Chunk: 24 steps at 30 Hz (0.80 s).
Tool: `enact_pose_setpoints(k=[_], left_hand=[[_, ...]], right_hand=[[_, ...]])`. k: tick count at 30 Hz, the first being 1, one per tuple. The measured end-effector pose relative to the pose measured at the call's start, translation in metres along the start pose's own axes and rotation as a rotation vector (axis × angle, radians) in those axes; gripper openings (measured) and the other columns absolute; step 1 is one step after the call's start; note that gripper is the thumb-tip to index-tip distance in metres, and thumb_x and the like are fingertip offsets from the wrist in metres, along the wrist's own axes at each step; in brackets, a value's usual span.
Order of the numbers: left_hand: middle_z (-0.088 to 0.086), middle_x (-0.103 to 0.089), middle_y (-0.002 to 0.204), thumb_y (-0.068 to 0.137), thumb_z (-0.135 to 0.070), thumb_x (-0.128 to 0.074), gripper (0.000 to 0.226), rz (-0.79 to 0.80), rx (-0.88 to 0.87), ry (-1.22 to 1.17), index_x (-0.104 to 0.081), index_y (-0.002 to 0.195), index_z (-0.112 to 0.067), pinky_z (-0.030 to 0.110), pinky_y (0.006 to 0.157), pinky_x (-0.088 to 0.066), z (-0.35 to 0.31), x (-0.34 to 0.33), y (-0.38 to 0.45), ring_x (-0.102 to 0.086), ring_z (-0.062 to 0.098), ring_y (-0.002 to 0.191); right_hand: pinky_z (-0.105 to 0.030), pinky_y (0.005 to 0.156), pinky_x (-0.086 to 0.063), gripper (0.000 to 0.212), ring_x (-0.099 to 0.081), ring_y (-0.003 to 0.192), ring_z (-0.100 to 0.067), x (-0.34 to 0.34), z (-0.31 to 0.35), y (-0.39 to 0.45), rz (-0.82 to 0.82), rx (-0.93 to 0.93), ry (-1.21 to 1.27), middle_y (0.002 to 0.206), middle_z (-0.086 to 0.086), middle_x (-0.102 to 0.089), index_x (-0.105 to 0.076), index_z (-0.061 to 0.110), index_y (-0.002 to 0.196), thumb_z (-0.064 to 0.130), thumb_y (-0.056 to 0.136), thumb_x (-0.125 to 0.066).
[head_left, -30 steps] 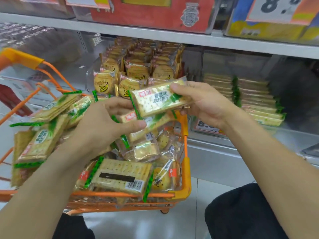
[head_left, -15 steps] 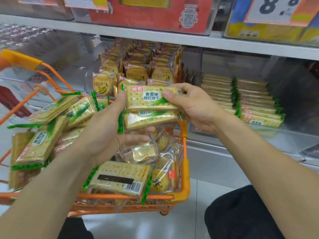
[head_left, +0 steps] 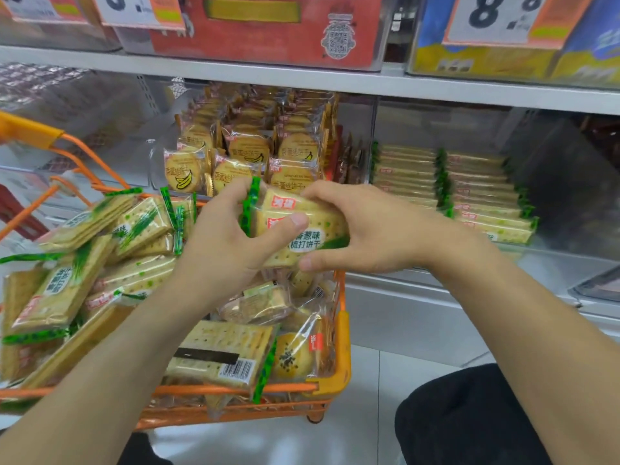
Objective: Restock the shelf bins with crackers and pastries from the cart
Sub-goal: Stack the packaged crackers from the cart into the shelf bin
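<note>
Both hands hold a small stack of green-edged scallion cracker packs [head_left: 302, 229] above the orange cart [head_left: 340, 360]. My left hand [head_left: 231, 239] grips the stack's left end, thumb across the top pack. My right hand [head_left: 362, 229] curls round its right end, fingers on top and thumb below. The cart holds several more cracker packs [head_left: 67, 283] on the left and wrapped round pastries [head_left: 295, 354] at the front right. On the shelf to the right, a clear bin [head_left: 570, 196] holds rows of the same cracker packs [head_left: 469, 196].
A middle bin holds round banana biscuit packs [head_left: 248, 156]. The shelf above carries red [head_left: 268, 28] and blue-yellow boxes [head_left: 486, 58] with price tags. The grey shelf ledge [head_left: 436, 283] runs under the bins. My dark-clothed knee [head_left: 469, 424] is at the lower right.
The two packs have been pressed together into one stack between my hands. The stack has tilted and shifted slightly right toward the cracker bin.
</note>
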<state>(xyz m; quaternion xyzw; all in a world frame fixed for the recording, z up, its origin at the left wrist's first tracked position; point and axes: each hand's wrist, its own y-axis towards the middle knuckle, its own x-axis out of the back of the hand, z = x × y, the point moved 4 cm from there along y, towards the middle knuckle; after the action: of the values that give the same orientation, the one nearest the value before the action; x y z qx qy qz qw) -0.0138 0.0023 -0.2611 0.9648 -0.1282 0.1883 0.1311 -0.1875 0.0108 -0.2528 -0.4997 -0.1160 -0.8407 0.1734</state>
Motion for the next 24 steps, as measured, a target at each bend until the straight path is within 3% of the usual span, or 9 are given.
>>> enact_pose_setpoints(k=[1, 3, 5, 8, 12, 15, 20, 24], left_hand=[[-0.011, -0.071, 0.087, 0.077, -0.042, -0.074, 0.035, 0.021, -0.032, -0.001, -0.059, 0.101, -0.022, 0.021, 0.064, -0.054, -0.004, -0.004, 0.003, -0.068, 0.006, 0.074], [-0.008, -0.071, 0.095, 0.078, -0.043, -0.075, 0.037, 0.131, -0.073, -0.01, -0.058, 0.106, -0.025, 0.03, 0.072, -0.057, -0.01, -0.015, 0.008, -0.07, 0.01, 0.083], [-0.006, -0.07, 0.11, 0.078, -0.041, -0.077, 0.048, 0.25, -0.091, -0.059, -0.055, 0.119, -0.027, 0.037, 0.082, -0.059, -0.013, -0.028, 0.014, -0.069, 0.012, 0.099], [-0.007, -0.058, 0.124, 0.085, -0.033, -0.071, 0.059, 0.274, -0.074, -0.072, -0.043, 0.136, -0.03, 0.026, 0.086, -0.057, -0.021, -0.053, 0.024, -0.064, 0.004, 0.105], [-0.009, -0.053, 0.122, 0.093, -0.039, -0.061, 0.047, 0.344, -0.147, 0.32, -0.047, 0.135, -0.026, 0.027, 0.094, -0.05, -0.03, -0.087, 0.041, -0.056, 0.007, 0.111], [-0.005, -0.053, 0.126, 0.097, -0.035, -0.056, 0.039, 0.421, -0.3, 0.521, -0.051, 0.133, -0.022, 0.02, 0.093, -0.038, -0.04, -0.121, 0.051, -0.054, 0.01, 0.113], [0.013, -0.056, 0.122, 0.102, -0.04, -0.04, 0.039, 0.503, -0.354, 0.682, -0.056, 0.123, -0.01, 0.043, 0.103, -0.039, -0.034, -0.187, 0.075, -0.049, 0.031, 0.119], [0.016, -0.059, 0.114, 0.102, -0.044, -0.029, 0.044, 0.593, -0.322, 0.744, -0.058, 0.106, -0.011, 0.045, 0.097, -0.041, -0.018, -0.217, 0.083, -0.052, 0.036, 0.113]], right_hand=[[-0.014, 0.068, -0.042, 0.065, -0.055, 0.086, 0.002, 0.0, 0.001, -0.003, -0.012, 0.006, -0.065, 0.105, 0.014, -0.059, -0.048, 0.026, 0.129, 0.059, 0.079, -0.074], [-0.031, 0.067, -0.04, 0.055, -0.052, 0.082, -0.008, 0.008, -0.002, -0.01, -0.062, -0.028, -0.161, 0.096, 0.012, -0.057, -0.047, 0.024, 0.118, 0.059, 0.083, -0.069], [-0.036, 0.069, -0.033, 0.047, -0.051, 0.085, -0.014, 0.022, -0.013, -0.02, -0.112, -0.091, -0.206, 0.087, 0.016, -0.05, -0.044, 0.026, 0.109, 0.06, 0.085, -0.065], [-0.042, 0.079, -0.045, 0.045, -0.058, 0.093, -0.022, 0.051, -0.049, -0.042, -0.208, -0.243, -0.222, 0.097, 0.009, -0.061, -0.045, 0.027, 0.109, 0.052, 0.083, -0.073], [-0.039, 0.08, -0.048, 0.051, -0.059, 0.092, -0.027, 0.088, -0.121, -0.087, -0.348, -0.526, -0.252, 0.1, -0.004, -0.067, -0.052, 0.028, 0.102, 0.045, 0.07, -0.087], [-0.033, 0.074, -0.038, 0.056, -0.052, 0.087, -0.024, 0.092, -0.162, -0.112, -0.282, -0.69, -0.263, 0.098, -0.004, -0.063, -0.058, 0.025, 0.103, 0.047, 0.064, -0.091], [-0.029, 0.075, -0.039, 0.051, -0.055, 0.089, -0.023, 0.077, -0.198, -0.123, -0.071, -0.83, -0.219, 0.096, 0.0, -0.061, -0.062, 0.024, 0.097, 0.037, 0.06, -0.096], [-0.027, 0.079, -0.044, 0.046, -0.06, 0.091, -0.022, 0.059, -0.218, -0.119, 0.061, -0.863, -0.223, 0.099, 0.002, -0.064, -0.07, 0.025, 0.1, 0.035, 0.062, -0.094]])
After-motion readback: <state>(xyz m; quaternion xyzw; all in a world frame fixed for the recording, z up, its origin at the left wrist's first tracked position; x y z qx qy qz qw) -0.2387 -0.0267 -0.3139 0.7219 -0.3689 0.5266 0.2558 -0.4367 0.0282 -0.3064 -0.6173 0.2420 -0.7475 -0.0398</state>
